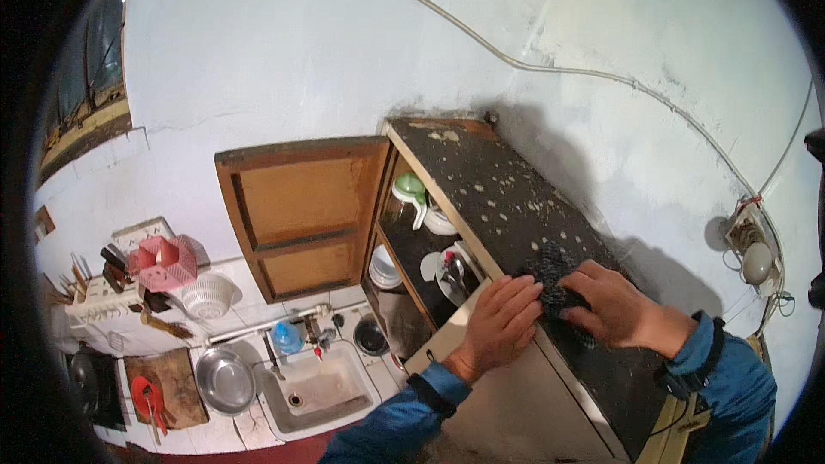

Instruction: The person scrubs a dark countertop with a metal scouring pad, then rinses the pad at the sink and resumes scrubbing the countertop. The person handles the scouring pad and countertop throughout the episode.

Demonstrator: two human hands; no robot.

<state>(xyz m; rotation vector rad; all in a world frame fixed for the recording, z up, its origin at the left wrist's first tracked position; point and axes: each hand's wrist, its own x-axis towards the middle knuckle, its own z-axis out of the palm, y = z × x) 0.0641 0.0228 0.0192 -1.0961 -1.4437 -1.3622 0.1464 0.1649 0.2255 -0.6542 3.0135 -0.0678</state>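
My right hand [620, 308] is closed on a dark grey, rough-textured cloth [553, 268] and presses it against the dark, white-spotted top of a cabinet [481, 174]. Part of the cloth is hidden under the fingers. My left hand [500, 320] lies flat at the cabinet top's front edge, its fingers stretched out close together and their tips near the cloth. Nothing shows in that hand. Below it is the cabinet's pale closed front panel [507, 387].
One brown cabinet door [296, 198] stands open to the left. Inside are a green-lidded jug [409, 189], bowls and a spoon. Further left are a sink [326, 388], a metal basin [225, 380] and a cutting board [168, 382]. A lamp [756, 263] hangs on the right wall.
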